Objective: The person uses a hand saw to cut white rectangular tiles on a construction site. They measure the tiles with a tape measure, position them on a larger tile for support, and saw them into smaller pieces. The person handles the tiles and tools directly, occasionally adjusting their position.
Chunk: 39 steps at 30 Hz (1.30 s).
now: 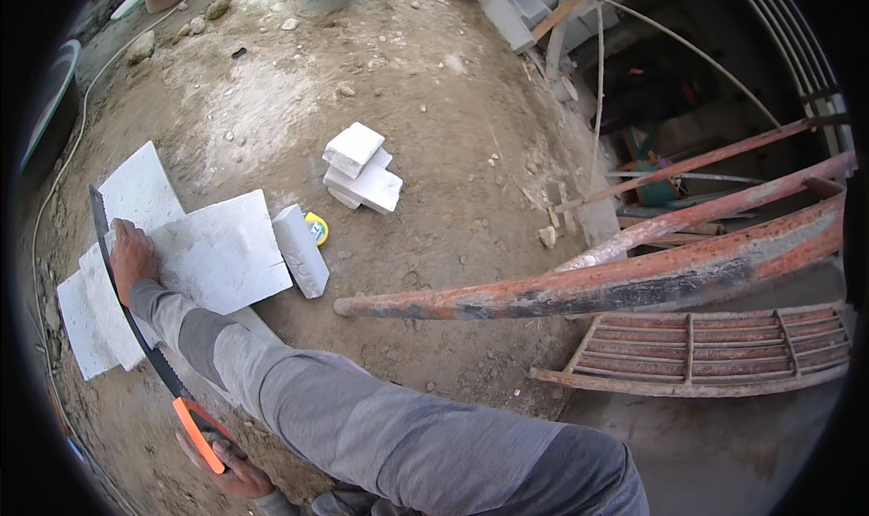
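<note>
- One handsaw (136, 321): its dark blade runs from the left middle of the frame down to an orange handle at the lower left, along the near edge of the slabs.
- Left hand (231, 466), bottom left: closed around the orange handle.
- Right hand (133, 258), left middle: laid flat, fingers spread, on a white slab (226, 253); the grey sleeve crosses up from the bottom centre.
- White slabs at left: about four, overlapping (their edges blur, so the count is uncertain).
- One narrow white block (300, 251) lies against the large slab's right edge.
- One yellow tape measure (317, 229) sits just beside that block's far end.
- One pile of offcuts (362, 167), roughly three white pieces, upper centre, well apart from the slabs.
- Rusty pipes (615, 285): at least three, slanting in from the right edge; the nearest one ends near the narrow block.
- One rusty ladder frame (706, 348) lies at the lower right.
- Bare dirt ground (453, 154) stays open between the slabs, pile and pipes; a drop edges the upper right.
</note>
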Each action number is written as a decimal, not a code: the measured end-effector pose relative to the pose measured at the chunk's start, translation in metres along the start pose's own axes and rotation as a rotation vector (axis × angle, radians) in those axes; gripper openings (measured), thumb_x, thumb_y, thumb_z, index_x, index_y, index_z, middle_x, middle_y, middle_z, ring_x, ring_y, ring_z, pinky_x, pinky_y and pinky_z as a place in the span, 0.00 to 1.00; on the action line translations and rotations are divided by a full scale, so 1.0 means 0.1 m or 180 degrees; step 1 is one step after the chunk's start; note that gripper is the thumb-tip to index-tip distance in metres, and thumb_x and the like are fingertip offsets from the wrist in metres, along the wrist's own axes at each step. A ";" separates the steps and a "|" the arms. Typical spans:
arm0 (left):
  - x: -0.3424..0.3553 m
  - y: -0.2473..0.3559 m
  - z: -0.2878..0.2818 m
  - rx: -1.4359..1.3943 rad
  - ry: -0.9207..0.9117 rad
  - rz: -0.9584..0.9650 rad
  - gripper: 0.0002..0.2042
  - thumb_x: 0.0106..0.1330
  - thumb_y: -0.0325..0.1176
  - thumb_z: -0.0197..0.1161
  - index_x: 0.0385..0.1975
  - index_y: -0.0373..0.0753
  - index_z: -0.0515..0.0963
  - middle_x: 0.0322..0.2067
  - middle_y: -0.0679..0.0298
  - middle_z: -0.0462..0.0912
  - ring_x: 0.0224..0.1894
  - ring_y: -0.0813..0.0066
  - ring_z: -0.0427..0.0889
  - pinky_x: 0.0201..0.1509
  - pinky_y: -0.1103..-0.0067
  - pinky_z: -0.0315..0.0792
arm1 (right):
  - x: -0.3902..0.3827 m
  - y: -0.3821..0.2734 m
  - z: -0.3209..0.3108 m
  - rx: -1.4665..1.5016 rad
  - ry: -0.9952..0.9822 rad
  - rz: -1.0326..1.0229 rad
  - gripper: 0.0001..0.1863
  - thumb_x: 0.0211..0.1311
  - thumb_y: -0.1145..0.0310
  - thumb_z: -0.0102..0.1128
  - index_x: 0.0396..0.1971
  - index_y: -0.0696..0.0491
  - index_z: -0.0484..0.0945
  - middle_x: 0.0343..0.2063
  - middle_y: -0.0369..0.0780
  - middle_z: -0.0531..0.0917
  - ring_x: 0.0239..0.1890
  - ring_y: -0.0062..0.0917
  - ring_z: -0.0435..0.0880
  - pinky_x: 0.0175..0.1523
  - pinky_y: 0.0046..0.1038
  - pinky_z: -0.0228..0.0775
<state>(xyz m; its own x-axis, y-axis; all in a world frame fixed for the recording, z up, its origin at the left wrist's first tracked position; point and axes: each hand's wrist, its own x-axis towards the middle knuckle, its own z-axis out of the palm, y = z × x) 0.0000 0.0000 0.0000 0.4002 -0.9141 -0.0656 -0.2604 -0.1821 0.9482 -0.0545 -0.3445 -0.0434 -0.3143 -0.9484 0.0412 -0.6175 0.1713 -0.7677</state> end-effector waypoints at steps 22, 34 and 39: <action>0.15 -0.31 -0.15 0.0595 -0.0097 0.0600 0.21 0.79 0.36 0.47 0.65 0.32 0.65 0.64 0.53 0.69 0.59 0.64 0.74 0.57 0.73 0.72 | 0.01 -0.05 -0.05 0.0076 -0.0002 0.0003 0.25 0.61 0.73 0.59 0.59 0.57 0.66 0.53 0.43 0.73 0.55 0.37 0.74 0.60 0.37 0.67; 0.15 -0.09 -0.07 0.0594 0.0009 0.0701 0.17 0.77 0.33 0.52 0.59 0.29 0.72 0.57 0.51 0.77 0.58 0.61 0.76 0.62 0.68 0.70 | -0.07 -0.17 -0.25 0.0167 -0.0080 -0.0014 0.25 0.62 0.73 0.59 0.59 0.56 0.66 0.53 0.42 0.73 0.55 0.37 0.74 0.59 0.37 0.69; 0.17 -0.02 -0.06 0.0934 0.0010 0.0415 0.18 0.77 0.35 0.52 0.60 0.31 0.72 0.57 0.53 0.77 0.58 0.62 0.76 0.63 0.67 0.70 | -0.06 -0.13 -0.29 0.0116 -0.0077 0.0001 0.26 0.62 0.73 0.59 0.60 0.56 0.66 0.54 0.42 0.73 0.55 0.36 0.74 0.59 0.37 0.69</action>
<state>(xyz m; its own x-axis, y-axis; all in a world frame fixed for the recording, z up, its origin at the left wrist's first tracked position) 0.0123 -0.0127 -0.0013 0.3493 -0.9356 0.0521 -0.5519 -0.1605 0.8183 -0.0652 -0.3331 -0.0150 -0.2968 -0.9546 0.0258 -0.5906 0.1623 -0.7905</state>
